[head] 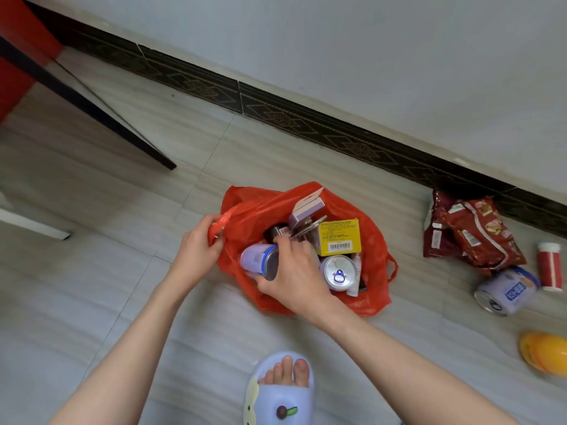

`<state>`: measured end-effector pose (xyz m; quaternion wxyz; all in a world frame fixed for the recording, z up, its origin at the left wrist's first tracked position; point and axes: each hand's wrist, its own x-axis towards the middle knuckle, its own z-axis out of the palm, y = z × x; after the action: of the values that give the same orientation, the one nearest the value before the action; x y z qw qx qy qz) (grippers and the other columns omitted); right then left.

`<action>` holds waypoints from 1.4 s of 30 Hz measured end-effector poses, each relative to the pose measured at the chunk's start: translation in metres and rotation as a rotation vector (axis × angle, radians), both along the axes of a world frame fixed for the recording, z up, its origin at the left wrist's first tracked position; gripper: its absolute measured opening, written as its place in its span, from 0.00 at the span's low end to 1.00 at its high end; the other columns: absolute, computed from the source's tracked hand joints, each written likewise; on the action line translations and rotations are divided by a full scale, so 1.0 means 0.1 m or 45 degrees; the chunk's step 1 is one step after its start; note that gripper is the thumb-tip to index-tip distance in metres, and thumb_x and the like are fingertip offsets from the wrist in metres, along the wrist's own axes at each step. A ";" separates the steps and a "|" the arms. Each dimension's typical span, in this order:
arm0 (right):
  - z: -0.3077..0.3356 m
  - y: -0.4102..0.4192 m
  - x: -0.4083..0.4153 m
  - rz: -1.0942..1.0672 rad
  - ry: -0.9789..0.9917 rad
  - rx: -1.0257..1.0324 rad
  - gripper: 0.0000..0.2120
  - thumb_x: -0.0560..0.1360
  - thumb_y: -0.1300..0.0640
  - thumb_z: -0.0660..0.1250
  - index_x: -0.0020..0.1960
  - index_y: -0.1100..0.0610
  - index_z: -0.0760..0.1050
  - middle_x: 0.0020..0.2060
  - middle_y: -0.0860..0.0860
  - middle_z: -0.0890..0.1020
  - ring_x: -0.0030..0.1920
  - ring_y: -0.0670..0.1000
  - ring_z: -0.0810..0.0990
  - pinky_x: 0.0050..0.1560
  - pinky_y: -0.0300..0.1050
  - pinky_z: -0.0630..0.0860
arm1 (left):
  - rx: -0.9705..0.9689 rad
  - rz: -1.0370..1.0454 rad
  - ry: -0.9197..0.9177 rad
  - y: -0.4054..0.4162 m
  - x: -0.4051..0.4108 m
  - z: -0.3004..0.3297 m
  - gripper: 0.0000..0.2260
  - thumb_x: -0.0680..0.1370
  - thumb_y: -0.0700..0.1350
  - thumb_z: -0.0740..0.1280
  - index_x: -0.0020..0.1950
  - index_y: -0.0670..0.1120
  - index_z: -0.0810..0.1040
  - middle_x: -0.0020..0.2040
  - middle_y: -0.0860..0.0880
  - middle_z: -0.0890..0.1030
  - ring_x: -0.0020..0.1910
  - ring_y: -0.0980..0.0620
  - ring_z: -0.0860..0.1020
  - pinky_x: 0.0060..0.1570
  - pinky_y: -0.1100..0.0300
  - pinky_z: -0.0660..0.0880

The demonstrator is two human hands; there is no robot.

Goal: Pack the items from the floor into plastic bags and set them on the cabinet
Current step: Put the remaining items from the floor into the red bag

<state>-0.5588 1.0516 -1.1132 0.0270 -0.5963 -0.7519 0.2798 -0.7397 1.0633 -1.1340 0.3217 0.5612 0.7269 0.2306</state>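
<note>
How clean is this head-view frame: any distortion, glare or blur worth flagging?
Head view: wide-angle bending bows the baseboard and stretches the forearms; light is soft and even, shadows faint; slight sheen on the can lid in the red bag; left hand and right hand sharp, edges softer.

A grey tiled floor [129, 302] is carrying a red plastic bag [372, 240] standing open, red snack packets [472, 234] lying against the dark skirting [337, 130], a pale blue can [506, 291] lying on its side, a red-banded bottle [550, 266] standing upright, and a yellow bowl [544, 354].
</note>
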 end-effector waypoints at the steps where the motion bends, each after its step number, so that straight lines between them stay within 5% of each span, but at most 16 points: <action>1: -0.05 0.00 -0.06 0.077 -0.059 0.104 0.31 0.63 0.48 0.72 0.61 0.60 0.69 0.50 0.59 0.77 0.53 0.61 0.72 0.54 0.51 0.68 | -0.005 0.020 -0.031 -0.02 0.00 0.00 0.12 0.73 0.32 0.64 0.54 0.43 0.75 0.37 0.48 0.77 0.35 0.47 0.75 0.35 0.64 0.65; 3: -0.14 0.02 -0.17 0.136 -0.091 0.260 0.29 0.56 0.51 0.76 0.53 0.61 0.73 0.42 0.59 0.79 0.44 0.61 0.76 0.46 0.49 0.74 | -0.023 0.068 -0.112 -0.06 0.01 0.00 0.12 0.73 0.32 0.64 0.51 0.48 0.75 0.35 0.49 0.76 0.33 0.54 0.73 0.32 0.71 0.67; 6: -0.15 0.06 -0.29 0.157 0.001 0.297 0.29 0.53 0.54 0.78 0.50 0.61 0.74 0.42 0.58 0.78 0.40 0.59 0.77 0.42 0.49 0.76 | -0.027 0.130 -0.183 -0.12 -0.01 0.00 0.14 0.73 0.32 0.64 0.49 0.52 0.74 0.37 0.49 0.78 0.35 0.52 0.74 0.34 0.72 0.68; 13: -0.22 -0.07 -0.11 0.341 0.142 0.206 0.29 0.57 0.59 0.78 0.56 0.63 0.76 0.56 0.62 0.78 0.53 0.61 0.80 0.52 0.52 0.78 | -0.024 0.190 -0.150 -0.28 0.03 0.11 0.14 0.72 0.31 0.65 0.47 0.50 0.75 0.36 0.56 0.77 0.33 0.68 0.74 0.34 0.75 0.68; 17: -0.10 -0.07 0.02 0.353 0.112 0.209 0.25 0.63 0.59 0.74 0.58 0.64 0.75 0.58 0.63 0.77 0.57 0.63 0.78 0.56 0.59 0.74 | -0.066 0.174 -0.163 -0.31 0.07 0.22 0.13 0.72 0.35 0.68 0.53 0.49 0.76 0.40 0.52 0.79 0.39 0.57 0.77 0.37 0.74 0.69; 21: 0.16 -0.11 0.29 0.357 0.064 0.287 0.26 0.66 0.57 0.72 0.62 0.62 0.72 0.60 0.61 0.77 0.60 0.62 0.76 0.59 0.61 0.73 | -0.038 -0.012 -0.055 -0.41 0.11 0.37 0.24 0.72 0.43 0.71 0.66 0.45 0.69 0.59 0.51 0.74 0.56 0.52 0.72 0.57 0.61 0.66; 27: 0.76 -0.15 1.16 0.371 -0.189 0.418 0.28 0.66 0.54 0.73 0.63 0.61 0.72 0.59 0.60 0.78 0.58 0.61 0.77 0.60 0.59 0.71 | 0.246 -0.435 0.162 -0.40 0.70 0.83 0.29 0.71 0.56 0.60 0.70 0.45 0.67 0.69 0.45 0.69 0.69 0.48 0.65 0.68 0.62 0.57; 37: 1.44 -0.65 2.93 0.060 -0.401 0.459 0.27 0.71 0.55 0.69 0.67 0.62 0.67 0.60 0.61 0.76 0.59 0.61 0.76 0.60 0.54 0.74 | 0.497 -0.993 0.220 -0.35 2.37 1.10 0.24 0.75 0.48 0.65 0.70 0.45 0.66 0.69 0.41 0.67 0.70 0.41 0.64 0.68 0.50 0.61; 42: 1.00 -0.94 3.63 -0.509 -0.299 0.260 0.26 0.76 0.54 0.61 0.71 0.57 0.59 0.67 0.55 0.69 0.66 0.56 0.67 0.66 0.47 0.65 | 0.370 -1.125 0.215 -0.42 2.97 0.71 0.23 0.73 0.47 0.64 0.68 0.44 0.68 0.66 0.40 0.70 0.66 0.41 0.68 0.64 0.51 0.66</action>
<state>-0.1954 0.9573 -1.0133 0.0545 -0.7558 -0.6413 0.1202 -0.4428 1.0214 -1.0627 0.2470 0.8727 0.4023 0.1246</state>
